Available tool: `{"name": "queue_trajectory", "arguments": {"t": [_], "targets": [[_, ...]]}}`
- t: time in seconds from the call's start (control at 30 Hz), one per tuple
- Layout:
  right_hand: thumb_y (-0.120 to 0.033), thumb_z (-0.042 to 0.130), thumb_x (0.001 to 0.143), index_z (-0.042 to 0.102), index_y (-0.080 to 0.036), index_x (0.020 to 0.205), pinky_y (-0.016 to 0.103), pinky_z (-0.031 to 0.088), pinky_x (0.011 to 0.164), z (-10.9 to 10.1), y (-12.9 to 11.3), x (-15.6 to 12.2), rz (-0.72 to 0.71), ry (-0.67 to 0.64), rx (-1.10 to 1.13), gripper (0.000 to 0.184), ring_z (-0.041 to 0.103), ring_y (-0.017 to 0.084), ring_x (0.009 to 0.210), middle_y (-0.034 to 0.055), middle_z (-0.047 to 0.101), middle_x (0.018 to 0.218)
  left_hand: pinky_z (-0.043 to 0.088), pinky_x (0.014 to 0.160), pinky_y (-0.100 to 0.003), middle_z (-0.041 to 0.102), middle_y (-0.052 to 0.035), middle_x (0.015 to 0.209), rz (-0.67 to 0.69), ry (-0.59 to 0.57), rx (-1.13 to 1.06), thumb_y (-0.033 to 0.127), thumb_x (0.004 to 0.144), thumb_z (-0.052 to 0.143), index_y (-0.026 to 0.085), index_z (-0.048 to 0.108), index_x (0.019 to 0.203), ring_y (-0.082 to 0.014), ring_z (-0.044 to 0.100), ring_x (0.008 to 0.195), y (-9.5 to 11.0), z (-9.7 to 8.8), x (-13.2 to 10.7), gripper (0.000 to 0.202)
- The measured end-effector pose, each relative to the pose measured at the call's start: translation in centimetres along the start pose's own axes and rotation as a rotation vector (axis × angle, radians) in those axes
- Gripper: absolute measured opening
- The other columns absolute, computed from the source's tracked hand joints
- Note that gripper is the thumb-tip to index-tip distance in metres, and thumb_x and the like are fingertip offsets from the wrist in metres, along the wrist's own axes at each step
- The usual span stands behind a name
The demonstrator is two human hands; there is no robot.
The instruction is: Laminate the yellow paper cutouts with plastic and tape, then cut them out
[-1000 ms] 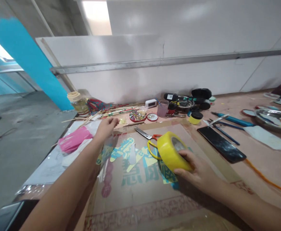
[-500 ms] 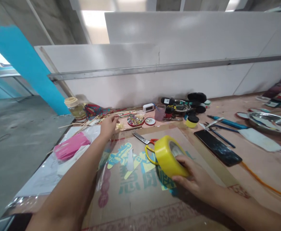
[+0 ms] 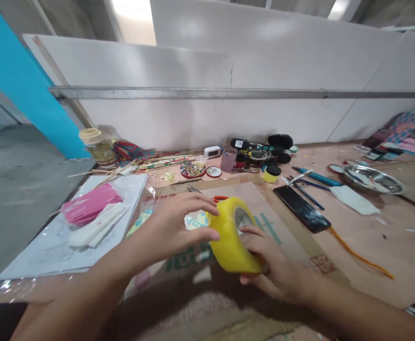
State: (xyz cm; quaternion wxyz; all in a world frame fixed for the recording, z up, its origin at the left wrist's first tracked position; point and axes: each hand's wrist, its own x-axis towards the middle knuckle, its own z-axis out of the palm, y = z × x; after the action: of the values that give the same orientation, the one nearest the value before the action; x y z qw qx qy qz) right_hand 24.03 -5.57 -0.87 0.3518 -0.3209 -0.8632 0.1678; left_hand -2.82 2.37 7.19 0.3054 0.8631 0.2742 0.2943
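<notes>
A pale wall (image 3: 282,66) runs across the back, and below it stands the table (image 3: 402,251). Cardboard (image 3: 293,241) printed with green characters lies on the table under both hands. To the left lies white paper (image 3: 40,253), and at the far right a metal dish (image 3: 387,183).

The left hand (image 3: 174,225) is open, palm toward the tape (image 3: 223,241), with the fingers curved above and the thumb stretched out below, leaving a wide gap. The fingertips and thumb tip reach the roll's left edge; whether they press on it or only overlap it in view, I cannot tell. The right hand (image 3: 273,267) grips the roll from the right, fingers hooked into the core and thumb against the outside, low down. Held in this way, the yellow tape is tilted above the middle of the cardboard, between the hands, its hole turned toward the right hand.

A phone (image 3: 302,208) lies right of the tape, well apart from either hand. Just behind the roll are scissors (image 3: 221,199), mostly hidden, with a red handle showing. A blue and yellow cutout (image 3: 197,220) shows through the left hand's gap.
</notes>
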Motion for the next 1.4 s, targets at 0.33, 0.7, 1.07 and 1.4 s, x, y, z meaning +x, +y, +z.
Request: {"name": "queue_trajectory", "arguments": {"t": [0.33,0.7,1.07,1.4], "targets": [[-0.069,0.067,0.083,0.066,-0.015,0.109,0.052,0.050,0.103,0.4,-1.2,0.5,0.223,-0.121,0.065,0.060,0.062,0.036,0.118,0.0163,0.072,0.106,0.048,0.080,-0.035,0.075,-0.0030,0.092,-0.169,0.091,0.187,0.020,0.094,0.060,0.021,0.066,0.085,-0.0215,0.067,0.089,0.1,1.1,-0.2,0.010],[-0.071,0.078,0.072,0.063,-0.016,0.128,0.037,0.057,0.086,-0.1,-6.6,2.6,0.760,-0.354,1.056,0.079,0.071,0.027,0.103,0.0132,0.074,0.114,0.044,0.073,-0.033,0.070,-0.0036,0.088,-0.345,0.147,0.299,0.033,0.096,0.049,0.021,0.062,0.086,-0.0218,0.063,0.083,-2.6,-1.9,-0.5,0.020],[-0.053,0.082,0.080,0.062,-0.014,0.125,0.033,0.057,0.091,2.4,-8.3,2.1,0.713,-0.409,1.510,0.063,0.074,0.026,0.111,0.0187,0.074,0.124,0.049,0.076,-0.030,0.078,-0.0040,0.096,-0.450,0.059,0.225,0.029,0.099,0.041,0.023,0.052,0.089,-0.0196,0.071,0.091,-7.4,-1.1,-0.7,0.016],[-0.056,0.081,0.080,0.060,-0.016,0.125,0.036,0.055,0.092,2.0,-7.4,1.8,0.833,-0.454,1.366,0.064,0.072,0.029,0.113,0.0175,0.074,0.122,0.049,0.074,-0.035,0.078,-0.0093,0.096,-0.486,-0.029,0.304,0.030,0.099,0.041,0.024,0.050,0.088,-0.0254,0.072,0.091,-9.4,1.0,-1.2,0.015]]}}
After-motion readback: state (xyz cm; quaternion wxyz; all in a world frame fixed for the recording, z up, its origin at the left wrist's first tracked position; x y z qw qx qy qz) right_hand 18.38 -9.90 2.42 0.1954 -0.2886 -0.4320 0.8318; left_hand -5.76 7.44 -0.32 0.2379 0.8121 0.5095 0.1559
